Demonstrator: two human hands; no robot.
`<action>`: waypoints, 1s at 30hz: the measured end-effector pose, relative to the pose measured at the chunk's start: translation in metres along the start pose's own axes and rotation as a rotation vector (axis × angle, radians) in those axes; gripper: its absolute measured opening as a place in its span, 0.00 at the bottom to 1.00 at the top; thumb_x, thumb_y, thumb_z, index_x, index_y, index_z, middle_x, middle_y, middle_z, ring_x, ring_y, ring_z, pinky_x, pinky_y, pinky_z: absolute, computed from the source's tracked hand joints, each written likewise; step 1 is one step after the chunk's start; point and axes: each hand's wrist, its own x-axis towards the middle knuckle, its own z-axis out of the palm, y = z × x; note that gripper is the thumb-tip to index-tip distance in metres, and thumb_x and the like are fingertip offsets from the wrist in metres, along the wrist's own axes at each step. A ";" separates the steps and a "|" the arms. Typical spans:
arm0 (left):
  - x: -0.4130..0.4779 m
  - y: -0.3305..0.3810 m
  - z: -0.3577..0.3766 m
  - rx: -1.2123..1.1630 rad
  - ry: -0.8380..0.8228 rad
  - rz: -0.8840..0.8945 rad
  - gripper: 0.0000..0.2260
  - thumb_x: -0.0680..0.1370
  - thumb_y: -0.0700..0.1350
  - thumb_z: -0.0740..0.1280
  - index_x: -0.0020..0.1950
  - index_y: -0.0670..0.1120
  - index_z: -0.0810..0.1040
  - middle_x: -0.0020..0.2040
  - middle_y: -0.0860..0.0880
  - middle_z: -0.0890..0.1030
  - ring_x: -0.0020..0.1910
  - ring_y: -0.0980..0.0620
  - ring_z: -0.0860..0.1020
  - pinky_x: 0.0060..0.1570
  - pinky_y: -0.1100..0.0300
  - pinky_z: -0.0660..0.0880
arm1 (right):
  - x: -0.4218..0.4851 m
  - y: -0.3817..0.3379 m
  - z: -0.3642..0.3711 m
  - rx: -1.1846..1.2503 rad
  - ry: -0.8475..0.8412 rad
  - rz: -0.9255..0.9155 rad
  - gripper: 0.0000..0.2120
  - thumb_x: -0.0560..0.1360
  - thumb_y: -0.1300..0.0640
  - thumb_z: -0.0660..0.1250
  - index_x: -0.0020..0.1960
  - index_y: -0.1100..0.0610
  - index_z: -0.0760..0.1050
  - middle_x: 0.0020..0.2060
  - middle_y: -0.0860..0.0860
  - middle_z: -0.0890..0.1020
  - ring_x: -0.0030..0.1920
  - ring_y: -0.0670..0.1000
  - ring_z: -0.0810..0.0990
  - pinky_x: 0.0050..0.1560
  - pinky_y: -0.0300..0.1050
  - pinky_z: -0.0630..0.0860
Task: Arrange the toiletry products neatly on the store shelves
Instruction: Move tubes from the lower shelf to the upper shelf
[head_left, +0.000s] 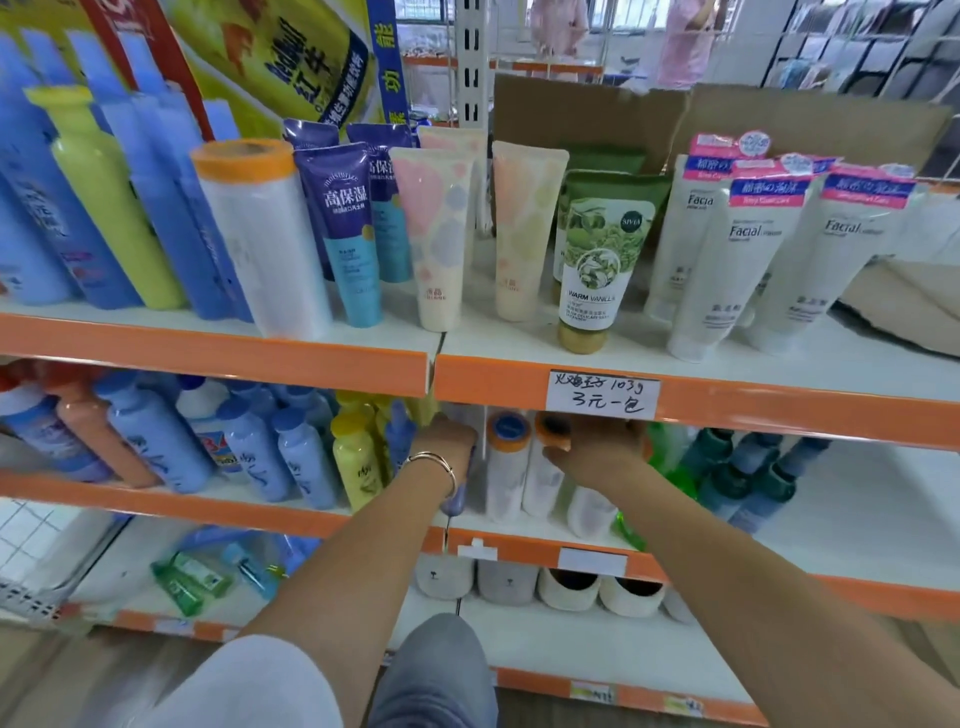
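Left hand: my left hand reaches into the middle shelf, fingers curled round a blue-purple bottle at the shelf's front edge; a thin bracelet sits on the wrist.
Right hand: my right hand is on that same shelf, fingers closed over the orange cap of a white bottle.
Near me: one grey-trousered knee and a pale sleeve at the bottom of view.
Bottom shelf: I count four soft slippers in a row under the hands, and some small green bottles lying to the left.
Middle shelf, around the hands: three white bottles I can count, one with an orange-rimmed cap standing between my hands; blue bottles and one yellow bottle to the left; dark teal bottles to the right, too bunched to count.
Top shelf: one white bottle with an orange cap, three purple-and-blue tubes, three pale pastel tubes, a green-and-white tube with more behind it, and at least three white "Facial" tubes.
Price tag: one handwritten label on the orange shelf edge, just above my right hand.
Far back: a cardboard box behind the tubes.
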 end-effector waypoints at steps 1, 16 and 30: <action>0.002 -0.001 0.001 0.010 0.004 -0.013 0.12 0.76 0.38 0.63 0.58 0.44 0.77 0.60 0.43 0.77 0.62 0.43 0.74 0.58 0.54 0.73 | -0.001 0.000 0.001 0.011 0.025 -0.006 0.23 0.69 0.39 0.61 0.63 0.42 0.66 0.66 0.51 0.70 0.67 0.60 0.67 0.65 0.58 0.67; -0.107 -0.001 -0.045 -0.124 0.253 -0.081 0.11 0.76 0.40 0.60 0.53 0.43 0.80 0.59 0.39 0.77 0.59 0.43 0.74 0.51 0.56 0.73 | -0.104 -0.027 -0.049 0.045 -0.205 -0.349 0.21 0.76 0.51 0.61 0.68 0.54 0.69 0.66 0.55 0.71 0.68 0.57 0.65 0.67 0.54 0.62; -0.264 0.007 -0.140 -0.488 0.426 0.018 0.09 0.75 0.43 0.67 0.54 0.45 0.82 0.54 0.46 0.83 0.53 0.48 0.73 0.52 0.64 0.67 | -0.189 -0.090 -0.129 0.736 -0.185 -0.462 0.14 0.74 0.63 0.68 0.58 0.64 0.75 0.46 0.55 0.79 0.38 0.46 0.73 0.36 0.24 0.68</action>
